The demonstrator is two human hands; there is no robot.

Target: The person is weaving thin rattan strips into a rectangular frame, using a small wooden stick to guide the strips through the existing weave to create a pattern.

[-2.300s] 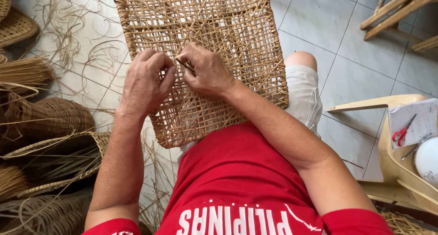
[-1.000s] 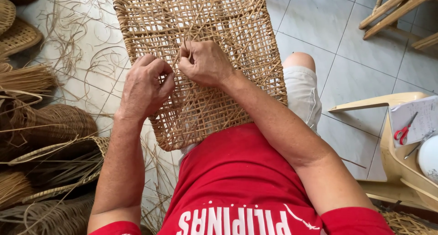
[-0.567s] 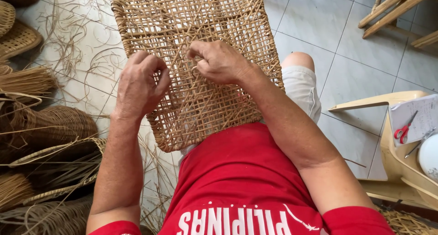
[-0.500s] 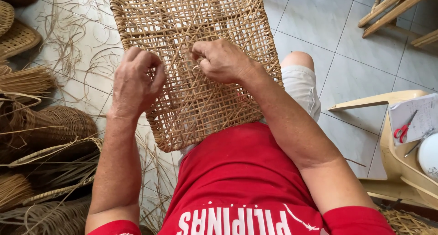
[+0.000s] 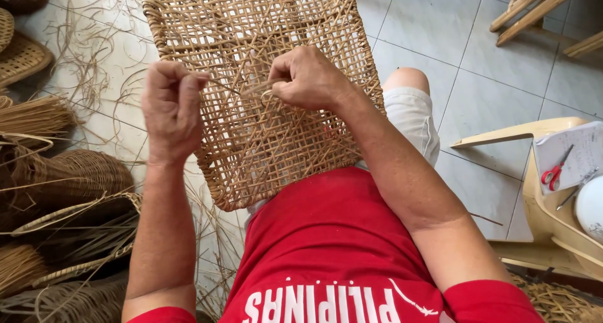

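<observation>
On the lap: woven rattan panel [image 5: 264, 103] rests tilted against the knee [image 5: 407, 79], its far edge over the tiled floor [image 5: 440, 28].
Left hand: left hand [image 5: 168, 106] is closed in a loose fist at the panel's left edge, fingertips pinching a thin rattan strand [image 5: 233, 89].
Right hand: right hand [image 5: 309, 78] is curled on the panel's middle, thumb and forefinger nipping the same strand where it loops into the weave.
Risk, strand: a hard pull may snap or kink the strand at the loop.
Risk, weave: uneven tension could distort neighbouring open cells.
Risk, support: the panel, unclamped, may slide off the lap.
Far left: loose fibres [image 5: 75, 59] and baskets [image 5: 69, 175] could snag a trailing end.
</observation>
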